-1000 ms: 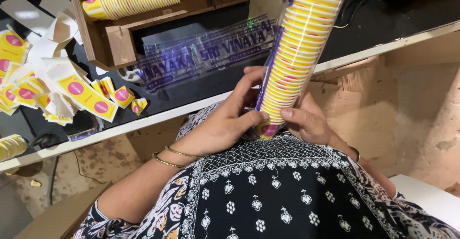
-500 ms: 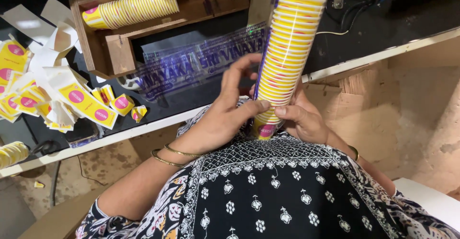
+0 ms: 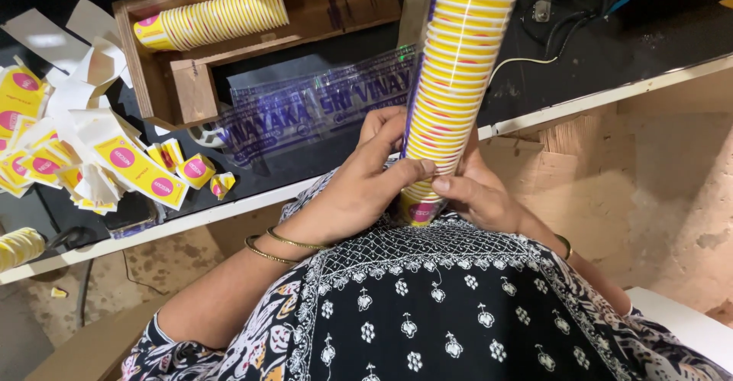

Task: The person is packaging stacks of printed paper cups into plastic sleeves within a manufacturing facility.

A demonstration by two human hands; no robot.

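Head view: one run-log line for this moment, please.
left hand: grips cup stack near base | right hand: supports stack base | stack: tall, tilted, yellow | wooden tray: second stack lying inside

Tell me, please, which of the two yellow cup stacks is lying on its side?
The short stack in the wooden box lies sideways; the tall stack stands upright, held by both hands.

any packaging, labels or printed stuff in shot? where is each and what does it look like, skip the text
Cup stack: held upright between left hand and right hand; tall, yellow with a pink spot.
Second cup stack: lying in wooden tray, yellow.
Plastic sleeve: flat on dark bench, clear with blue print.
Paper cutouts: heaped far left, yellow, white backs, pink spots.
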